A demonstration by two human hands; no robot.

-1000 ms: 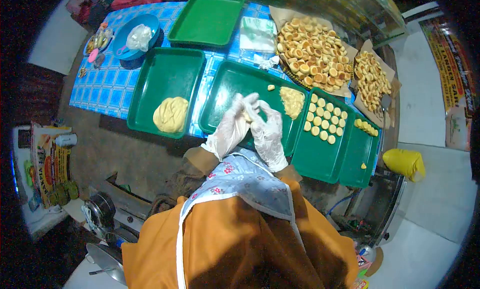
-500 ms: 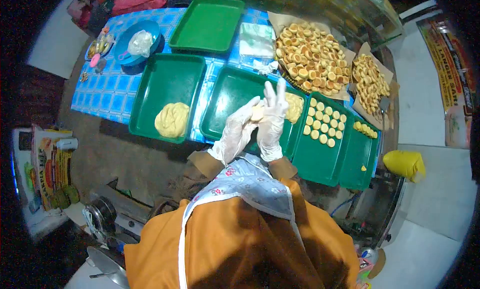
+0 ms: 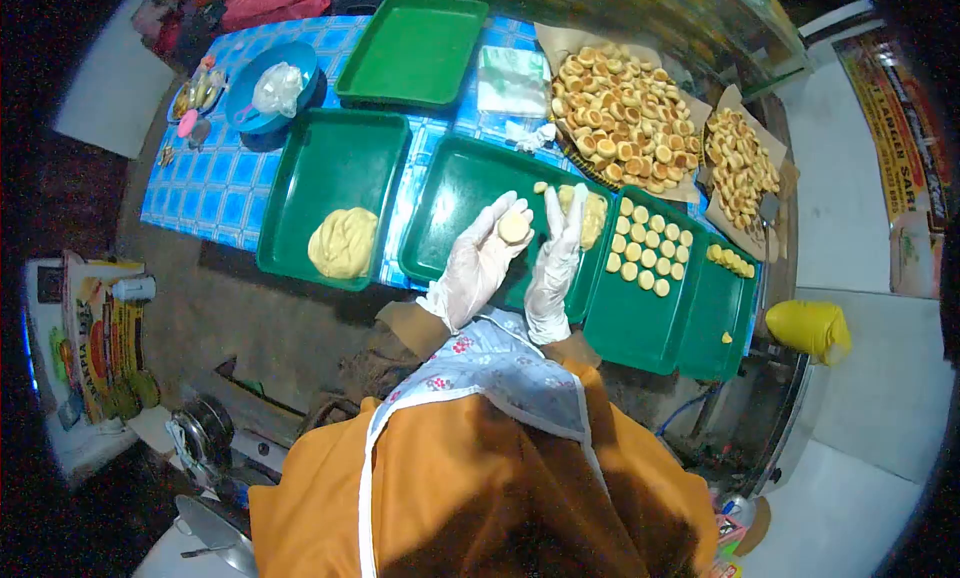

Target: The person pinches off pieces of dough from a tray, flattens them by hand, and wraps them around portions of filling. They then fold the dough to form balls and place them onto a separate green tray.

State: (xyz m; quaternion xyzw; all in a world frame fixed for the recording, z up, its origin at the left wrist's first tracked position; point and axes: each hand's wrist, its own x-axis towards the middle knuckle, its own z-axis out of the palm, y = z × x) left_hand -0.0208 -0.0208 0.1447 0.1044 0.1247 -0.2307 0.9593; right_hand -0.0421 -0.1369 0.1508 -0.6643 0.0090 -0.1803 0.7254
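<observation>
A small flat round of pale dough (image 3: 513, 228) lies on the fingers of my gloved left hand (image 3: 478, 256), palm turned up. Beside it, apart from the round, my gloved right hand (image 3: 553, 273) is upright with its fingers stretched out and nothing in it. Both hands are over a green tray (image 3: 450, 193). A lump of dough (image 3: 594, 218) sits in that tray behind my right hand, with a small bit of dough (image 3: 540, 188) next to it. To the right, another green tray (image 3: 630, 328) bears rows of dough rounds (image 3: 655, 248).
A left tray (image 3: 310, 163) carries a large dough lump (image 3: 343, 243). Browned round pastries (image 3: 630, 118) are heaped at the back right, near a second pile (image 3: 740, 163). A blue basin (image 3: 245, 98) and a green tray (image 3: 415, 48) stand at the back.
My hands have moved apart. The dough round, mostly hidden between them before, now shows on my left fingers, and my right hand has moved slightly right and down.
</observation>
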